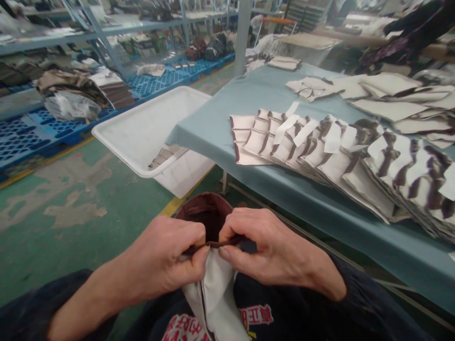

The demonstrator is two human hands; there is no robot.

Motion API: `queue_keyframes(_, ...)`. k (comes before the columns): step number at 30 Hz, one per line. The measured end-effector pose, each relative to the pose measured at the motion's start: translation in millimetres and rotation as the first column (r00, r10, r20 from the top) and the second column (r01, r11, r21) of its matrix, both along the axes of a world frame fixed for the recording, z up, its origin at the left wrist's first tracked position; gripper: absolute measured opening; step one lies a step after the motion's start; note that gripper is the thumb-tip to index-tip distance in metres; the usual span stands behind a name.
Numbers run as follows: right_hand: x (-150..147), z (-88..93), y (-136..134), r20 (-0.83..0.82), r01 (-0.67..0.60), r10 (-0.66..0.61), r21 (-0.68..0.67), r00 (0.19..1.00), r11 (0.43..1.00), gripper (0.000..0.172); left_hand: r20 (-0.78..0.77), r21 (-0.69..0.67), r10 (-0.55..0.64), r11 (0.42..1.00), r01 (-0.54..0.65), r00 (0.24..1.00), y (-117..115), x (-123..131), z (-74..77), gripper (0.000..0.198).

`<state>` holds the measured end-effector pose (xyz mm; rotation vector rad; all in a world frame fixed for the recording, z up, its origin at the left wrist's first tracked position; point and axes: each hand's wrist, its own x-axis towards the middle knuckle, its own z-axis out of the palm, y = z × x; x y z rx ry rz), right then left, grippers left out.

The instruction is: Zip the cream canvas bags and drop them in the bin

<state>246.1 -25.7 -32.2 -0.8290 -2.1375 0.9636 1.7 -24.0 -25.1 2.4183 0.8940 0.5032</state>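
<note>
A sewn fabric piece point(222, 274), cream on one face and brown on the other, hangs in front of my chest. Its brown top edge curves round into an opening facing up. My left hand point(170, 255) pinches the near rim between thumb and bent fingers. Close beside it, my right hand point(261, 241) grips the same rim, thumb on the cream side. The two thumbs almost meet at the middle of the edge. A dark seam runs down the cream face. My fingertips inside the fold are hidden.
On the blue-covered table point(202, 121) to the right lie overlapping cream-and-brown fabric pieces point(284, 137) with white strips. A white plastic tub point(121, 128) stands by the table's left corner, some pieces inside. Blue pallets point(152, 90) with goods line the left. Another person's dark sleeve point(415, 21) shows upper right.
</note>
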Motion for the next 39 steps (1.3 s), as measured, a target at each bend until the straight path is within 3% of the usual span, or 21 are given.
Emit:
queue_keyframes(2, 0, 0.4, 1, 0.011, 0.014, -0.014, -0.016, 1.000, 1.000, 0.011, 0.016, 0.001, 0.040, 0.999, -0.040, 0.999, -2, 0, -0.6, 0.024)
queue_keyframes(5, 1, -2.4, 4, -0.003, 0.030, -0.030, -0.056, 1.000, 0.998, 0.013, 0.053, -0.162, 0.086, 0.984, -0.076, 0.995, 0, 2, 2.7, 0.028)
queue_keyframes(8, 1, -8.2, 9, -0.024, 0.051, -0.054, -0.094, 0.998, 0.994, 0.013, 0.072, -0.412, 0.101, 0.909, -0.063, 0.992, 5, 4, 9.0, 0.032)
queue_keyframes(10, 0, -11.8, 14, -0.046, 0.061, -0.067, -0.129, 0.997, 0.990, 0.012, 0.101, -0.504, 0.157, 0.860, -0.085, 0.982, 7, 7, 12.0, 0.033)
queue_keyframes(17, -13, -17.2, 31, -0.171, 0.022, -0.072, -0.282, 0.983, 0.959, 0.025, 0.249, -0.592, 0.398, 0.784, -0.187, 0.883, 0, 16, 6.8, 0.035)
queue_keyframes(19, -11, -18.5, 32, -0.147, 0.019, -0.067, -0.305, 0.987, 0.952, 0.027, 0.265, -0.570, 0.407, 0.798, -0.198, 0.874, -6, 15, 6.9, 0.035)
queue_keyframes(22, -1, -23.1, 32, -0.062, 0.039, -0.059, -0.293, 0.996, 0.955, 0.028, 0.288, -0.451, 0.364, 0.868, -0.210, 0.886, -15, 7, 9.7, 0.035)
queue_keyframes(26, 20, -33.0, 34, 0.000, 0.089, -0.091, -0.212, 0.996, 0.973, 0.037, 0.279, -0.119, 0.310, 0.950, -0.288, 0.909, -16, -17, 4.1, 0.037)
queue_keyframes(29, 32, -39.1, 35, 0.031, 0.163, -0.160, -0.192, 0.987, 0.968, 0.037, 0.223, 0.161, 0.294, 0.929, -0.332, 0.930, -4, -34, -11.0, 0.033)
queue_keyframes(31, 35, -41.1, 34, 0.046, 0.193, -0.188, -0.163, 0.981, 0.967, 0.036, 0.202, 0.245, 0.286, 0.911, -0.331, 0.937, 4, -39, -20.4, 0.033)
queue_keyframes(35, 36, -41.7, 32, 0.025, 0.206, -0.205, -0.104, 0.979, 0.973, 0.036, 0.198, 0.215, 0.237, 0.936, -0.279, 0.951, 8, -38, -22.3, 0.031)
queue_keyframes(39, 39, -44.4, 36, -0.044, 0.226, -0.238, -0.195, 0.970, 0.954, 0.037, 0.180, 0.005, 0.226, 0.973, -0.231, 0.957, 7, -31, -9.2, 0.034)
